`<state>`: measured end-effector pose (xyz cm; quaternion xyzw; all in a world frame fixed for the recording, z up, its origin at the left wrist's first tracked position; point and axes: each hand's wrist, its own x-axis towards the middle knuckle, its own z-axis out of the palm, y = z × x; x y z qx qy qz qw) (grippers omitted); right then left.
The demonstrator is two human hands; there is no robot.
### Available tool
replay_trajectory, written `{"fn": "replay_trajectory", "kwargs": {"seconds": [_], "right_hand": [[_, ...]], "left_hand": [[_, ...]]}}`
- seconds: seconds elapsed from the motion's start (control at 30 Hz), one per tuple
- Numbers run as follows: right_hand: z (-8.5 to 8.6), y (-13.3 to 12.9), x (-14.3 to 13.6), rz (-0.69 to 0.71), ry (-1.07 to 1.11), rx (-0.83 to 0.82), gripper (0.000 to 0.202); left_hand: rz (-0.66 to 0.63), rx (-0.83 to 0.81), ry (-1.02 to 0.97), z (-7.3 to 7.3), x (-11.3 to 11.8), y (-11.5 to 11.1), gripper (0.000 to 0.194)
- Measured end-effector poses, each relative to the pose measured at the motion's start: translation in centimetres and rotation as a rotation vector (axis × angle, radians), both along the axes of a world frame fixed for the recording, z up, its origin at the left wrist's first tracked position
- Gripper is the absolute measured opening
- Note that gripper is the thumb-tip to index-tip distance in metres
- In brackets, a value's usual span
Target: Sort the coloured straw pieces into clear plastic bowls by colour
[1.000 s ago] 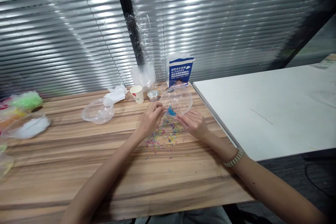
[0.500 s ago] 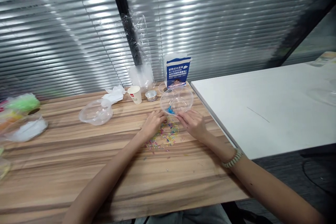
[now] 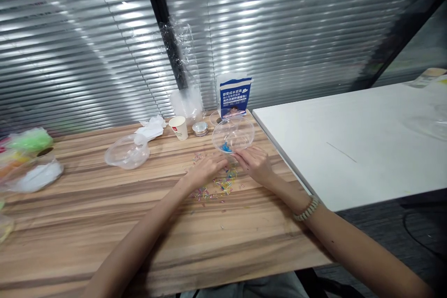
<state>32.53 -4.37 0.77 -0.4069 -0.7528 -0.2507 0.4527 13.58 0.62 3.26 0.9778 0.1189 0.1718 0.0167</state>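
Note:
My right hand (image 3: 255, 164) pinches the near rim of a clear plastic bowl (image 3: 240, 136) and holds it tilted above the wooden table. Small blue pieces (image 3: 226, 147) lie together at the bowl's lower left. Just left of it, my left hand (image 3: 208, 167) is closed, its fingers bent down over a scatter of tiny coloured tube-like beads (image 3: 223, 185). What its fingertips hold, if anything, is hidden. More beads (image 3: 199, 156) show beyond the left hand.
Behind stand a paper cup (image 3: 179, 127), a round silver-lidded tin (image 3: 200, 128) and a blue-and-white bag (image 3: 235, 98). A second clear bowl (image 3: 122, 160) and crumpled tissue (image 3: 152, 128) sit left. Bagged colourful material (image 3: 30, 142) is farther left; a white table (image 3: 349, 149) adjoins right.
My left hand has shifted slightly right and toward me over the beads, uncovering some behind it. The right hand keeps the bowl in nearly the same place.

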Motion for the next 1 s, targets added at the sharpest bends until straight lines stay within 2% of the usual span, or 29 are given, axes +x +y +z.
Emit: {"fn": "replay_trajectory", "kwargs": {"seconds": [0.1,0.2,0.3,0.4,0.53,0.67,0.8,1.0], "right_hand": [[-0.1,0.0,-0.1,0.014,-0.016,0.000,0.008],[0.0,-0.1,-0.3,0.042,-0.064,0.005,0.013],[0.3,-0.3,-0.6,0.083,-0.110,0.024,0.014],[0.4,-0.2,-0.6,0.090,-0.119,0.041,0.012],[0.1,0.0,-0.2,0.013,-0.075,0.027,0.012],[-0.3,0.4,0.2,-0.033,-0.040,0.010,0.010],[-0.4,0.6,0.2,-0.022,-0.034,0.020,0.007],[-0.4,0.7,0.1,-0.007,-0.041,0.028,0.007]], "left_hand": [[-0.047,0.021,-0.210,0.5,0.0,-0.2,0.022],[0.055,0.045,-0.480,0.6,-0.1,0.3,0.014],[0.139,0.002,-0.600,0.3,-0.3,1.1,0.008],[0.122,-0.010,-0.558,0.1,-0.4,1.4,0.011],[0.088,0.068,-0.515,-0.2,-0.5,1.1,0.011],[-0.004,0.064,-0.183,-1.0,-0.8,1.1,0.014],[0.038,-0.010,0.055,-1.6,-0.8,1.3,0.020],[0.088,-0.034,0.144,-1.4,-0.4,1.0,0.019]]}}
